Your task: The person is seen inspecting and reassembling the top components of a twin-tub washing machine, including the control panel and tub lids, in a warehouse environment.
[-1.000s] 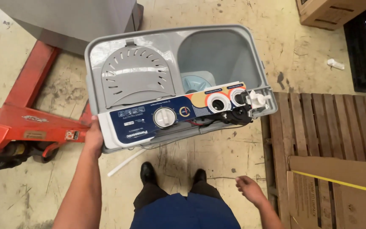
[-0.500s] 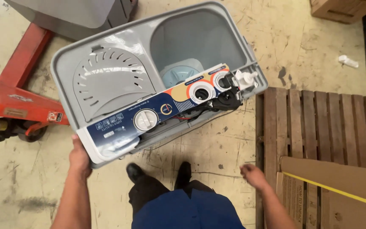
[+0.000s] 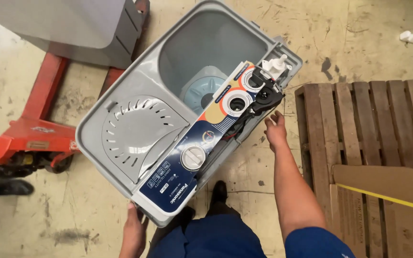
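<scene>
Grey twin-tub washer top (image 3: 135,138) sits tilted over the concrete floor (image 3: 369,52), held up in front of the person, between a red pallet jack (image 3: 29,134) on one side and a wooden pallet (image 3: 364,124) on the other. Left hand (image 3: 134,231) grips the near corner from below, fingers curled under the rim, so their exact spread is hidden. Right hand (image 3: 276,131) is just beside the far end of the blue control panel (image 3: 206,153), fingers loosely together and slightly curled; cannot tell if they touch the edge or hover just off it. Open tub (image 3: 211,48) with a light blue pulsator (image 3: 209,91) at the bottom, vented lid (image 3: 137,136) over the other compartment. Risks, as judgement: one-corner support looks weak, so the unit could swing or slip out of the left hand and drop near the shoes (image 3: 218,193). Loose black wiring block (image 3: 264,98) and white knob stem (image 3: 274,64) stick out and could snag or snap. The pallet edge is near, a bump there is likely.
</scene>
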